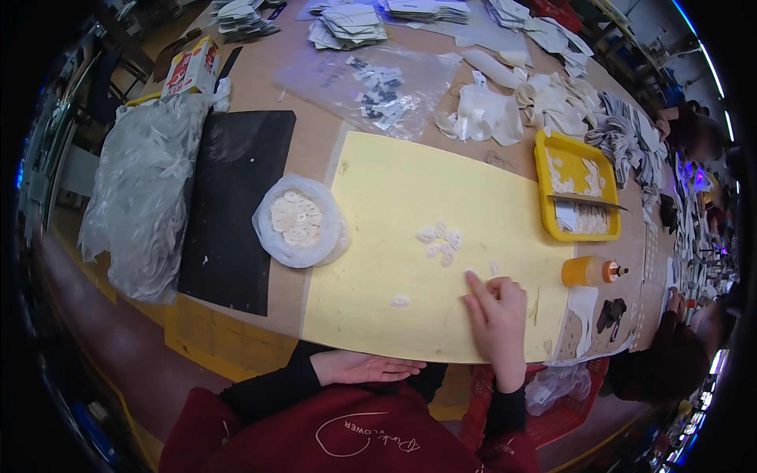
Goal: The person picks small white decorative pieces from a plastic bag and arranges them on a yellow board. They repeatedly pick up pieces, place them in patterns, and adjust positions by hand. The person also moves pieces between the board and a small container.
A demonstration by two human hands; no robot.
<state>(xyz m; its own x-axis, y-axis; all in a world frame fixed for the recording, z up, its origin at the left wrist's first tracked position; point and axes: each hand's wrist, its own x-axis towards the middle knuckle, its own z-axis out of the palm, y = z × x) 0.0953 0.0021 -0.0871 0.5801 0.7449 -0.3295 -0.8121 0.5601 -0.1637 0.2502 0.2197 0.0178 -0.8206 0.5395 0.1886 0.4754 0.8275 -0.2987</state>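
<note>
My right hand [500, 315] hangs over the yellow sheet [378, 189] near its front edge. Its index finger points forward with the thumb a little apart from it, and nothing shows between them. Just beyond these fingers lies one small white oval piece [494, 268]. A loose cluster of similar pale pieces [441, 242] is farther off, and a single piece [400, 300] lies to the left. Below the table's front edge, my left hand [369, 367] rests palm up, fingers stretched out, holding nothing.
A plastic bag of pale pieces [298, 221] stands at the sheet's left, beside a black board [236, 205] and a clear bag bundle [150, 197]. On the right are a yellow tray [546, 189] with a blade across it and an orange bottle [583, 272]. Fabric piles [485, 114] lie beyond.
</note>
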